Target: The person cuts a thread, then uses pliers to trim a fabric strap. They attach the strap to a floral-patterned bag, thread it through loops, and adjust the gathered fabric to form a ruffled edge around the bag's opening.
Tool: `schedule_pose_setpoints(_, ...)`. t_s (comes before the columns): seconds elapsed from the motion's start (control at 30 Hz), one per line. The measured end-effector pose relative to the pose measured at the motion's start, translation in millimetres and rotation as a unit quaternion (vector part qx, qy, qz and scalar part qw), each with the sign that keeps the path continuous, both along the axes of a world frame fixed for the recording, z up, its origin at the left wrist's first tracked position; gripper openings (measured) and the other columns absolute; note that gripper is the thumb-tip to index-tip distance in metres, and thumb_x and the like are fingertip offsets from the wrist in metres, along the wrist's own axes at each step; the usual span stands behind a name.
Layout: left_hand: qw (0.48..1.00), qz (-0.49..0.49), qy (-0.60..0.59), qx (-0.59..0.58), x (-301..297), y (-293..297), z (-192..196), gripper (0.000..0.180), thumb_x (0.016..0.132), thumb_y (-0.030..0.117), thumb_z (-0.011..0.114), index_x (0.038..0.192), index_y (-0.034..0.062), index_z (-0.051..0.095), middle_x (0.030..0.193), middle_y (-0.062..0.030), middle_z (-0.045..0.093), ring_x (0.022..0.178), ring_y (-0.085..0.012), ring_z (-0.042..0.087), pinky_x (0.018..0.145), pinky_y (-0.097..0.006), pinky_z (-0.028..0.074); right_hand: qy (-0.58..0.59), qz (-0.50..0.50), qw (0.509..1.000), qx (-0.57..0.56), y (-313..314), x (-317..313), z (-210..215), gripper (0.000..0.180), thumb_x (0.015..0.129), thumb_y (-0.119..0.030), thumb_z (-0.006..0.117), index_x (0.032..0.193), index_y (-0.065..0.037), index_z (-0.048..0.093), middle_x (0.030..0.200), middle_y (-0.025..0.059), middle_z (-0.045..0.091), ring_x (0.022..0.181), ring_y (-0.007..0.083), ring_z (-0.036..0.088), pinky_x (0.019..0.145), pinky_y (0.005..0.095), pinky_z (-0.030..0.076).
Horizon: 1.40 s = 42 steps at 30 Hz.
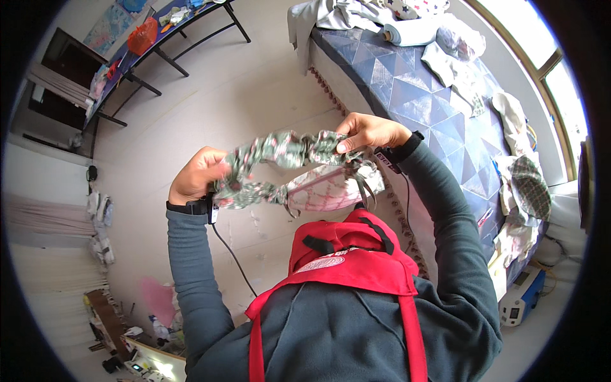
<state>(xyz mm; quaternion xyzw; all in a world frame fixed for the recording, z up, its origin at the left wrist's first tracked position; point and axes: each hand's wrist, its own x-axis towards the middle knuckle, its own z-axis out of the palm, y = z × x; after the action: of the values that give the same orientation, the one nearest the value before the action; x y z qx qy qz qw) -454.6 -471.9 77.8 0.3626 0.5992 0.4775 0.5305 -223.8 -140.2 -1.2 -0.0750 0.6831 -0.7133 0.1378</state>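
Note:
A gathered floral cloth piece [281, 151] in green, white and pink is stretched in a loop in front of my chest. My left hand [198, 175] is closed on its left end, and the cloth there is blurred. At the right end, my right hand [369, 132] pinches the ruffled edge between thumb and fingers. Below the loop hangs a paler panel [321, 190] with a pink pattern, and thin dark strips dangle beside it. I cannot tell what kind of article the cloth is.
On the right stands a table with a blue triangle-patterned cover [407, 89], holding a fabric roll [412, 32] and loose cloths [528, 184]. A long table [137, 54] with an orange bag [142, 36] is at the far left. I wear a red apron [356, 267]; a cable [234, 258] hangs from my left wrist.

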Motion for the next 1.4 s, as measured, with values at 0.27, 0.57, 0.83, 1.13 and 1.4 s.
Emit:
schedule_pose_setpoints(0.27,0.97,0.074,-0.097,0.212,0.3,2.4,57.0,0.022,0.085,0.015,0.069,0.092,-0.0002,0.054,0.085,-0.0187,0.066,0.063,-0.0193,0.063,0.06,-0.034,0.054,-0.142,-0.017,0.988,0.067,3.0,15.3,-74.1,0.026,0.092,-0.027,0.072,0.092,-0.001,0.073,0.077,-0.0037,0.067,0.075,0.0064,0.059,0.074,0.0251,0.047)
schedule_pose_setpoints(0.57,0.989,0.025,0.107,0.097,25.3,57.2,70.6,0.03,0.082,0.02,0.067,0.066,-0.0045,0.06,0.054,-0.0062,0.056,0.042,-0.0115,0.046,0.041,-0.027,0.032,0.154,0.091,0.968,-0.173,-81.2,-47.0,4.0,0.028,0.095,-0.027,0.067,0.099,0.001,0.068,0.082,0.0007,0.069,0.075,0.0088,0.061,0.072,0.0256,0.048)
schedule_pose_setpoints(0.83,0.981,0.144,0.11,0.065,-0.3,-3.5,68.6,0.024,0.084,0.017,0.062,0.078,-0.0057,0.061,0.063,-0.0127,0.061,0.044,-0.0135,0.049,0.041,-0.026,0.036,-0.042,0.082,0.989,-0.12,-29.9,-28.1,-89.5,0.034,0.086,-0.027,0.078,0.102,0.002,0.072,0.091,0.0006,0.072,0.082,0.009,0.062,0.076,0.0281,0.05)
schedule_pose_setpoints(1.13,0.95,0.162,-0.087,0.254,-34.7,-48.2,65.5,0.024,0.092,0.02,0.05,0.094,-0.003,0.057,0.082,-0.0159,0.063,0.073,-0.0257,0.06,0.084,-0.043,0.047,-0.011,0.103,0.994,-0.037,-10.1,-18.3,-106.9,0.019,0.083,-0.019,0.079,0.092,-0.005,0.07,0.083,-0.0048,0.068,0.078,0.006,0.058,0.072,0.0247,0.046)
schedule_pose_setpoints(1.4,0.967,-0.07,0.007,0.245,-5.4,-10.8,70.3,0.055,0.102,0.04,0.043,0.144,0.0042,0.048,0.089,-0.013,0.069,0.082,-0.0255,0.066,0.097,-0.049,0.042,0.016,-0.086,0.981,0.174,0.2,-21.1,-116.8,0.021,0.086,-0.012,0.064,0.103,-0.003,0.072,0.098,0.0043,0.071,0.094,0.0147,0.063,0.088,0.032,0.048)
